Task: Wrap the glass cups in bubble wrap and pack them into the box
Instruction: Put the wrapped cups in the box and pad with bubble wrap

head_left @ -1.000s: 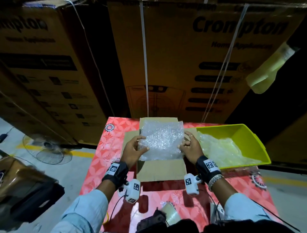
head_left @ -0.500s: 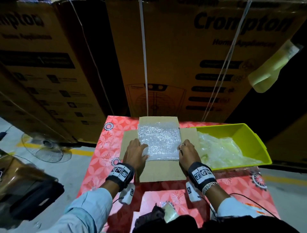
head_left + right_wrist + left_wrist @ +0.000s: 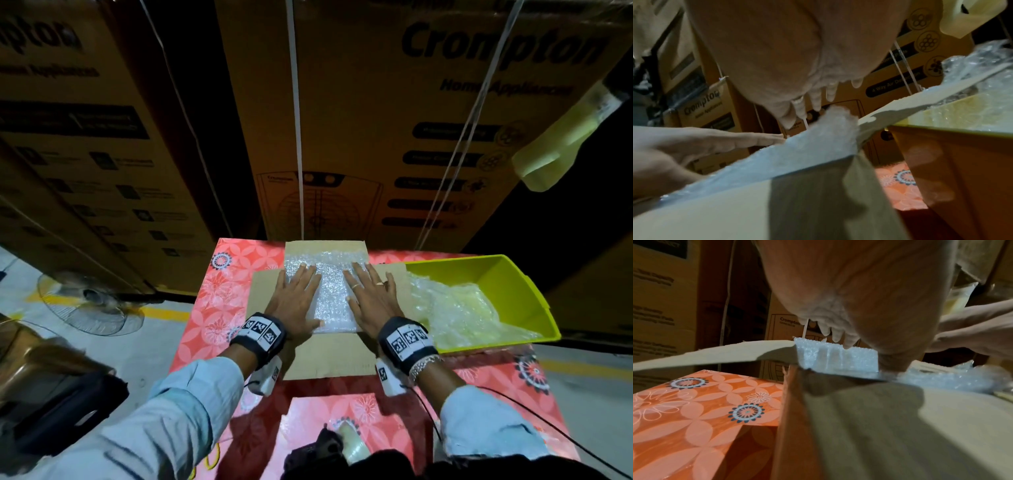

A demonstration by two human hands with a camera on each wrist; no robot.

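Two hands lie flat on a sheet of bubble wrap (image 3: 329, 294) that fills the top of the open box (image 3: 329, 356). The left hand (image 3: 294, 301) and the right hand (image 3: 371, 301) both have straight, spread fingers and press down, holding nothing. The box flaps stick out to the sides. No glass cups can be seen. The box sits on a table (image 3: 219, 301) with a red flower cloth. Just right of the box is a yellow-green bin (image 3: 513, 291) with more clear wrap inside. Big brown cartons (image 3: 376, 137) stand behind the table. A fan (image 3: 89, 305) sits on the grey floor to the left.
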